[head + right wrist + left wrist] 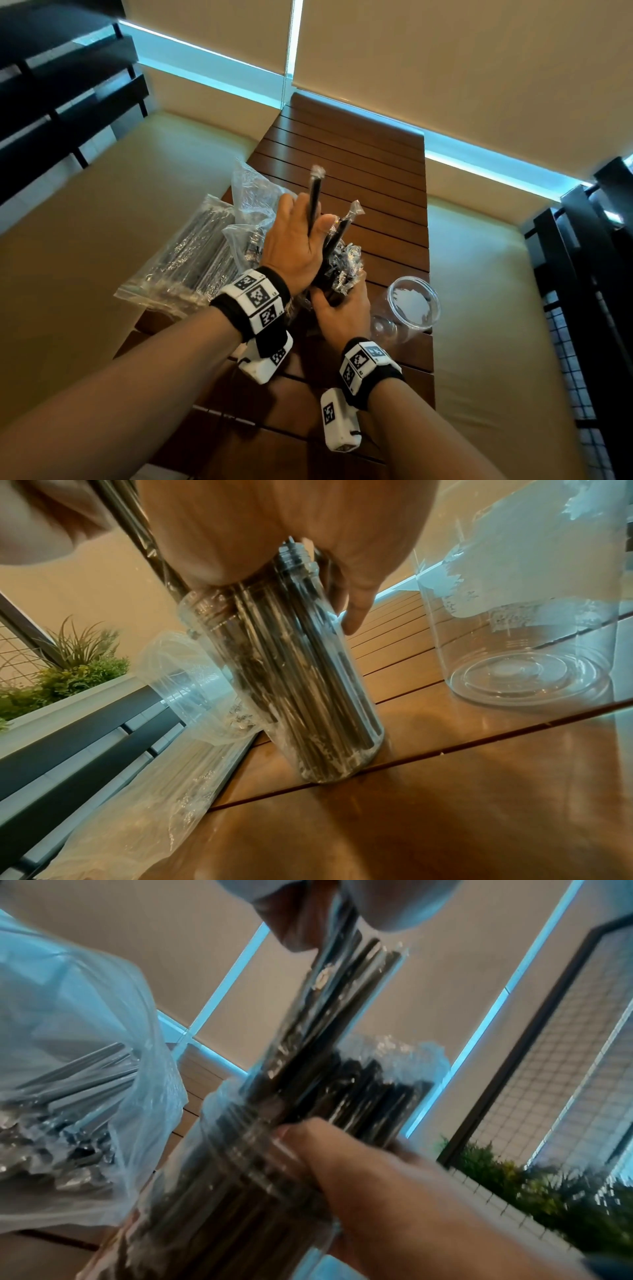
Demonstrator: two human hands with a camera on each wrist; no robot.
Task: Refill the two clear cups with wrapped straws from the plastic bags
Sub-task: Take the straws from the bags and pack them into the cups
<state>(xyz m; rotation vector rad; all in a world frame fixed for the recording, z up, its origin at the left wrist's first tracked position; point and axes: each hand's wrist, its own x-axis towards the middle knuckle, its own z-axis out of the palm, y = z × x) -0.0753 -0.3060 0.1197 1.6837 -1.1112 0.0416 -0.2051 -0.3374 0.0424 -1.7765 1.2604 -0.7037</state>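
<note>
My left hand grips a small bunch of black wrapped straws, their tops pointing up and their lower ends inside a clear cup packed with straws. That cup stands tilted on the slatted wooden table. My right hand grips it near the rim, with its thumb on the cup wall. In the left wrist view the held straws run up to my fingers. A second clear cup, empty, stands just to the right.
A sealed plastic bag of straws lies at the table's left edge, with an open, crumpled bag behind it. Cream cushions flank the table. Dark railings and plants stand at the sides.
</note>
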